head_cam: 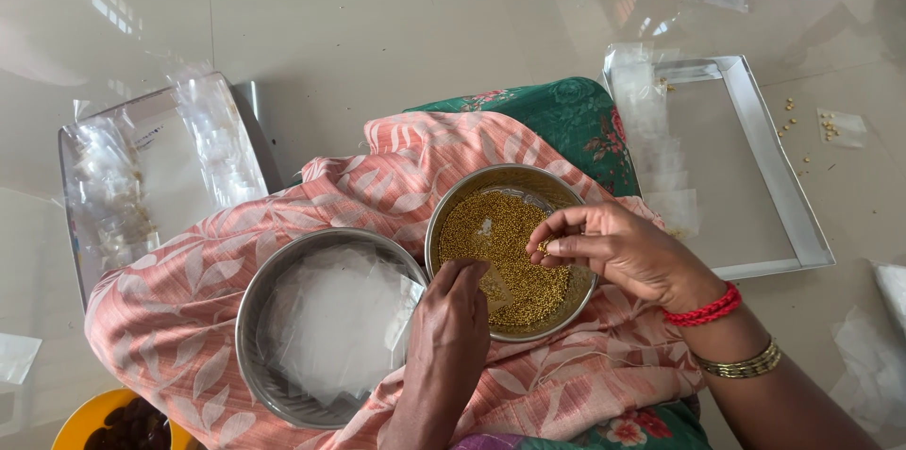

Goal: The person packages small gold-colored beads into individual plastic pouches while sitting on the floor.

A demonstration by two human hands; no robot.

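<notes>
Left hand [451, 318] pinches a clear packet [491, 282]; right hand [618, 250] (fingertips curled together) nips gold beads [545, 246] above the bowl [566, 188].

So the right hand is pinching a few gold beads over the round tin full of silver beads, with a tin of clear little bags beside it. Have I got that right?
Not quite: the head view shows the beads in that round tin are gold, not silver. The rest holds: the right hand pinches a few gold beads over it, and the tin of clear little bags sits beside it.
</notes>
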